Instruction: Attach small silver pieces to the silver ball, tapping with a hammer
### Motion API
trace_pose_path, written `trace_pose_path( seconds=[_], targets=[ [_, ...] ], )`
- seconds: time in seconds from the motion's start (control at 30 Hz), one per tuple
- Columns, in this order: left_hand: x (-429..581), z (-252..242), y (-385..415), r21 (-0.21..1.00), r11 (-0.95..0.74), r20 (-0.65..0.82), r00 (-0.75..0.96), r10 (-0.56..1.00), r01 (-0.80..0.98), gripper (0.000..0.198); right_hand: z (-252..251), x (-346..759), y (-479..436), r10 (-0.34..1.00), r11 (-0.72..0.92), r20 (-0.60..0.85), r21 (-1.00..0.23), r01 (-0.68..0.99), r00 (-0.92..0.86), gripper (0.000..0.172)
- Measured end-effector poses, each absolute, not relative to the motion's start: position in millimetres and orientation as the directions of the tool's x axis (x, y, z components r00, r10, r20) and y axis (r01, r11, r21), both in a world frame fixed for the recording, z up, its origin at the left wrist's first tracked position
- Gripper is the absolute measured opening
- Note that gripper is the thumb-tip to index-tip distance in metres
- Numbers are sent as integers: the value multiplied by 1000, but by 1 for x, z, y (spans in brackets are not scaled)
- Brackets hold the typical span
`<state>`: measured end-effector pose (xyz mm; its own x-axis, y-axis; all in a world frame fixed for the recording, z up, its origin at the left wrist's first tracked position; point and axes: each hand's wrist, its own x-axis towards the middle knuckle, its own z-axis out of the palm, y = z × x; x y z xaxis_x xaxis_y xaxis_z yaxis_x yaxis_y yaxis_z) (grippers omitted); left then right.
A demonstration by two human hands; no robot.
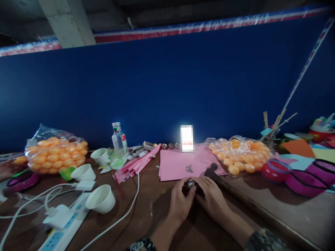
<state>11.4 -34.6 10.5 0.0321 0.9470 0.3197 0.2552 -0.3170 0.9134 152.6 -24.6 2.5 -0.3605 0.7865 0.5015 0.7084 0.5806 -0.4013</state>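
Observation:
Close above the table's front, a shiny metal ball [191,183] is pinched between my two hands. My left hand [181,199] curls its thumb and index finger round the ball's left side. From the other side, my right hand [212,196] closes in with its fingers bent against the ball; its thumb is partly in shadow. Just beyond them lies a stack of pink paper sheets [170,164], bearing a small cluster of silvery bits [188,169]. Behind the stack's left part stand more metal balls [170,145] in a row. A hammer [230,186] lies right of my right hand.
Bags of orange balls [56,155] [246,157] stand left and right. Paper cups [101,198], a clear bottle [119,141], pink strips [133,167] and a power strip [65,226] with white cables occupy the left. A bright blurred rectangle [187,137] stands behind the paper; purple pouches [300,181] lie right.

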Motion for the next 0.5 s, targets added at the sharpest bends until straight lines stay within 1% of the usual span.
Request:
trace_pose_path(
  seconds=[0.5],
  targets=[
    [11,11,-35,906,-316,321,30,947,281,31,5,152,-25,784,589,504,-418,692,-363,45]
  ],
)
